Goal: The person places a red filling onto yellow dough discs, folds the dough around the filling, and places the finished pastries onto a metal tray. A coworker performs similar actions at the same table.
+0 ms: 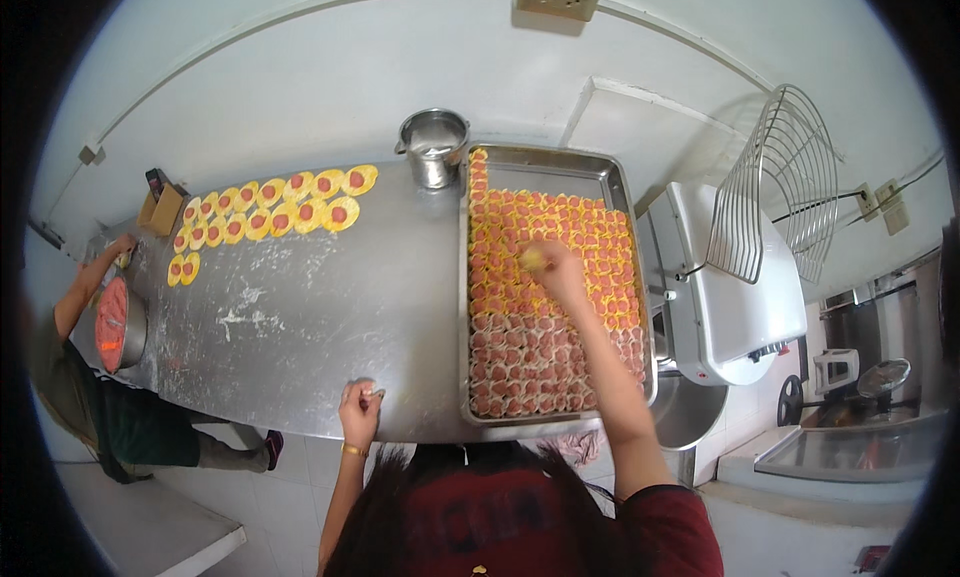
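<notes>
My right hand point(560, 274) is over the large metal tray point(556, 163), its fingers closed around a yellow-wrapped dumpling point(532, 260). Tight rows of open-topped dumplings point(540, 362) with pink filling stand in that tray, yellow-wrapped in the far part and pale-wrapped in the near part. At the front edge of the steel table point(330, 307), my left hand point(359, 413) has its fingers bent together. A small greyish bit shows at its fingertips, too small to name. Flat round yellow wrappers point(262, 222), each with a dab of pink filling, lie in rows at the far left of the table.
A metal pot point(434, 147) stands beyond the tray's left corner. At the left, a co-worker's hand point(122, 245) is near a bowl of pink filling point(120, 327) and a small cardboard box point(162, 213). A white mixer point(735, 287) with a wire guard stands right of the tray.
</notes>
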The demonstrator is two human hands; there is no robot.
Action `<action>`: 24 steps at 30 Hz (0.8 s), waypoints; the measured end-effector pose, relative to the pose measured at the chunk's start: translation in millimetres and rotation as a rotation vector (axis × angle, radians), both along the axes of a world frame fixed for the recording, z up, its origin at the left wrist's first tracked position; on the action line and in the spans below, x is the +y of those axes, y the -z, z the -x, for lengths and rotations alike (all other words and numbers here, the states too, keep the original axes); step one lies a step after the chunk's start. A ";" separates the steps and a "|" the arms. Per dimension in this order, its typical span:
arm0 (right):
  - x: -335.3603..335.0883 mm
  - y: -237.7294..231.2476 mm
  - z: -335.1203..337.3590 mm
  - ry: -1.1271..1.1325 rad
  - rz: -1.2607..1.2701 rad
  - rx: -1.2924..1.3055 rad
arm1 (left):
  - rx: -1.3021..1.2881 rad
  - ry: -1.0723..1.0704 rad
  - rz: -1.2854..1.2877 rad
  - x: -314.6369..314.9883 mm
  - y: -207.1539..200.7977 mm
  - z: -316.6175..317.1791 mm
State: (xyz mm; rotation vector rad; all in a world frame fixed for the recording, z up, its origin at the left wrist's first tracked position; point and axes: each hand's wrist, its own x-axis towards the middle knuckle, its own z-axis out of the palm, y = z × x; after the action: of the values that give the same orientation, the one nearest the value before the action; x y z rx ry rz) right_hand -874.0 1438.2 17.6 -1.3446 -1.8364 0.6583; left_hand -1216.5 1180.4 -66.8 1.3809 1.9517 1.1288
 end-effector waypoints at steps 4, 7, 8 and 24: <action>112.8 -22.9 -137.1 0.274 -0.075 -0.111 | 0.047 -0.084 0.044 1.6 -2.6 -45.6; 181.8 -10.1 -201.9 0.287 -0.031 -0.299 | 0.114 -0.140 0.079 14.9 0.0 -72.8; 198.5 -1.9 -216.3 0.257 -0.002 -0.350 | 0.145 -0.161 0.111 19.3 0.7 -79.3; 284.1 64.5 -253.8 -0.078 0.106 -0.640 | 0.239 -0.173 0.124 46.0 12.9 -118.5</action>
State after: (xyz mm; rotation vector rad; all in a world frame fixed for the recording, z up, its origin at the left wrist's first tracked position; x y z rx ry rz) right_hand -620.2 1722.3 -46.9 -1.6932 -2.3888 0.3864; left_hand -1098.1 1226.4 -79.7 1.3539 2.3080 0.9327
